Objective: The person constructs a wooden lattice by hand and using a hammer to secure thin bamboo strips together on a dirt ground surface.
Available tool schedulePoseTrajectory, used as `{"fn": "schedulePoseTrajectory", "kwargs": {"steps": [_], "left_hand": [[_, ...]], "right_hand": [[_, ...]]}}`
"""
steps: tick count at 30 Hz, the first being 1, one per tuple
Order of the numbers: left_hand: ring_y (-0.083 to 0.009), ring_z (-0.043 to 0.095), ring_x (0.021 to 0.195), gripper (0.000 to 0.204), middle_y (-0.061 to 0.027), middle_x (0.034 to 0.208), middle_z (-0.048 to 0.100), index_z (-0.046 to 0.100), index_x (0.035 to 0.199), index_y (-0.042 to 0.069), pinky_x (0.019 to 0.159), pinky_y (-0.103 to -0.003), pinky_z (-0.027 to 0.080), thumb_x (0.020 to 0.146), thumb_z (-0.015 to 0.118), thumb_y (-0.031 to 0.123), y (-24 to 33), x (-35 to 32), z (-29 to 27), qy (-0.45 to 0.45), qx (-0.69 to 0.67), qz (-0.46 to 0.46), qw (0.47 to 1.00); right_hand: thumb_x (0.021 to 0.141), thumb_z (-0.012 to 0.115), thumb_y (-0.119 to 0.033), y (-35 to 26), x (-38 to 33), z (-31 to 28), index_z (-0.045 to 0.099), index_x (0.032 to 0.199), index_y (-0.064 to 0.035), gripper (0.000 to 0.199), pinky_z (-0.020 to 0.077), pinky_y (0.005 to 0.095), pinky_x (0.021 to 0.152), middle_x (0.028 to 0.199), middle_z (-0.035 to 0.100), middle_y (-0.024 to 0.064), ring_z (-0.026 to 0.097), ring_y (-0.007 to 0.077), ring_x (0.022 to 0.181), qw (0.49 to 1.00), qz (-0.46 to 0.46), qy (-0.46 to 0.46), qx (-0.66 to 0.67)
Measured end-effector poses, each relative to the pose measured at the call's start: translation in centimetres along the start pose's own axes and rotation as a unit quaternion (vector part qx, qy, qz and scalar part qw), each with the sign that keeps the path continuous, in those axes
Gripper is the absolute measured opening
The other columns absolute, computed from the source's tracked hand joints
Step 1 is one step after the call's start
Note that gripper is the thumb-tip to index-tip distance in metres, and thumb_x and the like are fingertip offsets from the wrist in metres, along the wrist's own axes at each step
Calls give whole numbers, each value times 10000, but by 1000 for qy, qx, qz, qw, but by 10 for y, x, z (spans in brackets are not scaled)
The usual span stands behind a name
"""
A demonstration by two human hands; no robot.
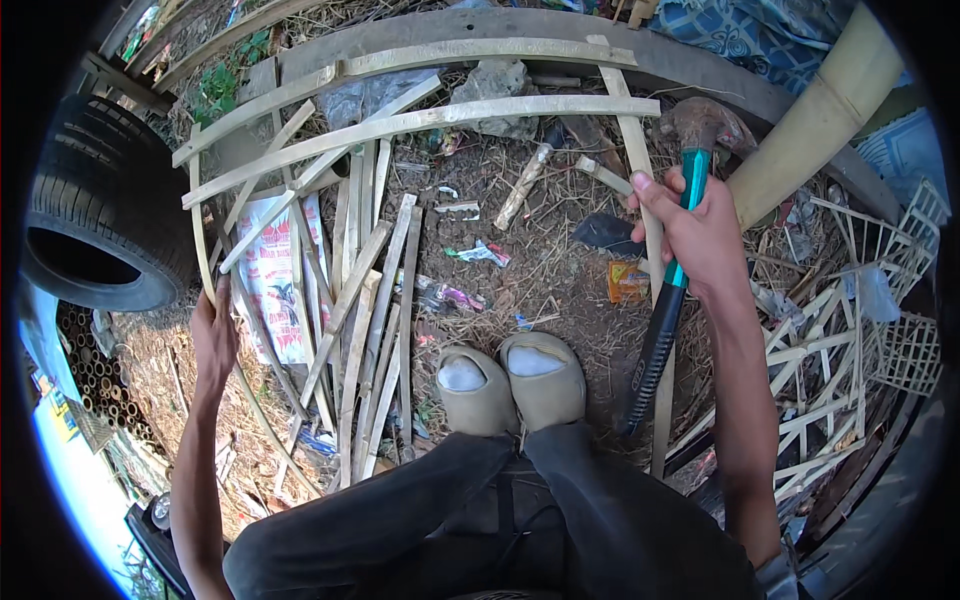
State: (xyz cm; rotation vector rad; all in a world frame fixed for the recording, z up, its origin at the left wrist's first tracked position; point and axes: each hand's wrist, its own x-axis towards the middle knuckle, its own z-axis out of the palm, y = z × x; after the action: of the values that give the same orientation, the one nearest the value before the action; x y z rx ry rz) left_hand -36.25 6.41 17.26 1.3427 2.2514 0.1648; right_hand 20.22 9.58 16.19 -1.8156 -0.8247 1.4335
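Note:
My right hand (702, 228) is closed around a claw hammer (655, 352) with a green and black handle and a rusty head. Its thumb and fingertips also pinch a pale bamboo slat (638, 150) that runs toward my legs. On the left, my left hand (213, 328) grips another, bent bamboo slat (199, 222). The two held slats are joined at their far ends by a long crosswise slat (430, 119) and a farther crosswise slat (490, 48), making a frame. Shorter slats cross it diagonally at the left. How the joints are fastened is too small to tell.
Loose bamboo slats (362, 350) lie in a pile left of my shoes (545, 385). A tyre (95, 210) stands at the far left. A thick bamboo pole (825, 115) leans at the right, above a bamboo lattice (815, 370). Litter and stones cover the ground.

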Motion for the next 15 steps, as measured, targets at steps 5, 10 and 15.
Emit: {"fn": "schedulePoseTrajectory", "kwargs": {"steps": [5,10,15], "left_hand": [[-94,299,555,588,32,605,331,541,801,48,505,-345,227,1070,489,569,-17,-30,-27,21,64,-21,998],[-100,292,547,586,31,595,357,621,867,23,501,-353,216,1076,480,552,-69,-80,-3,-9,70,-86,994],[-200,350,627,660,-81,628,401,611,924,-75,583,-433,337,1096,421,533,-116,-120,40,7,38,-76,996]], "right_hand": [[992,716,-182,12,-20,20,442,836,-110,323,413,254,403,813,720,97,701,143,602,997,66,-29,-23],[986,722,-162,75,-46,28,426,807,-108,350,467,266,439,782,700,90,730,174,641,995,99,-18,0],[951,761,-125,144,-61,41,440,766,-77,373,558,309,519,711,658,80,742,194,651,999,29,-27,6]]}}
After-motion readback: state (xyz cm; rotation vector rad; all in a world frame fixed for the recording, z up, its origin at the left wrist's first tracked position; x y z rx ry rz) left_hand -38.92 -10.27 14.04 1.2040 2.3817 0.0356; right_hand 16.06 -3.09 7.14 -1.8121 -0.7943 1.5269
